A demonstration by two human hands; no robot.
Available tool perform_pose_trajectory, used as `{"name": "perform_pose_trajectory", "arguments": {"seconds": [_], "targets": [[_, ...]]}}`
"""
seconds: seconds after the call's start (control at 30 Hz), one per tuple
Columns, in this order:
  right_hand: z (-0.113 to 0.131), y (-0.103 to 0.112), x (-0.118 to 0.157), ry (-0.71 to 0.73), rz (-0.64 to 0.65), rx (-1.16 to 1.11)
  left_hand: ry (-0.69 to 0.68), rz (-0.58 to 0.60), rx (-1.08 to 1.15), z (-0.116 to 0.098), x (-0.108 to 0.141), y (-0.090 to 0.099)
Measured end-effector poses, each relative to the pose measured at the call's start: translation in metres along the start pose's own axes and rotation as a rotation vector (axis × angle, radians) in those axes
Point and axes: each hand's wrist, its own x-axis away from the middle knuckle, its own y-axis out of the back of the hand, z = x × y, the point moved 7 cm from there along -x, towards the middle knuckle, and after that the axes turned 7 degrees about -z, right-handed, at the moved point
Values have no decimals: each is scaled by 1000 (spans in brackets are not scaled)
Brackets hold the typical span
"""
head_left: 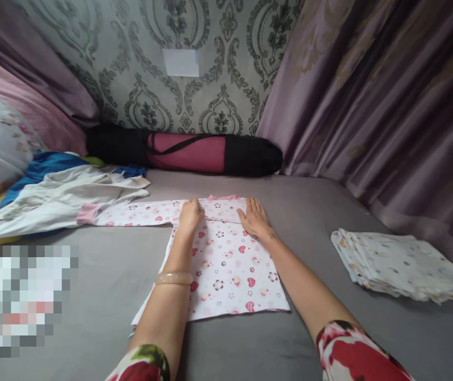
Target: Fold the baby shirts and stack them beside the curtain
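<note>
A small white long-sleeved shirt [226, 270], printed with red hearts and flowers, lies flat on the grey sheet. One sleeve [131, 214] stretches out to the left and ends in a pink cuff [87, 214]. The other sleeve seems folded across the chest below the pink collar. My left hand [191, 214] is closed on the cloth near the left shoulder, its fingers curled and their tips hidden. At the right shoulder my right hand [255, 217] lies flat and open on the shirt, fingers stretched away from me.
A folded stack of patterned white cloth [401, 262] lies on the right. Loose clothes [68, 185] are heaped at left, touching the pink cuff. Against the wall rests a long black and maroon bag [187, 153]. A blurred item [24, 296] sits at lower left; curtains [353, 95] hang at right.
</note>
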Motion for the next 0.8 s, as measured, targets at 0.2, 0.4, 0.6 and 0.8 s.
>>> {"name": "perform_pose_trajectory", "arguments": {"seconds": [0.2, 0.4, 0.6, 0.8], "targets": [[-2, 2, -2, -23, 76, -10, 9, 29, 28, -1, 2, 3], [25, 14, -6, 120, 5, 0, 32, 9, 67, -3, 3, 8], [45, -3, -10, 282, 59, -24, 32, 10, 53, -4, 5, 8], [37, -10, -15, 273, 92, -58, 40, 19, 11, -2, 3, 6]]}}
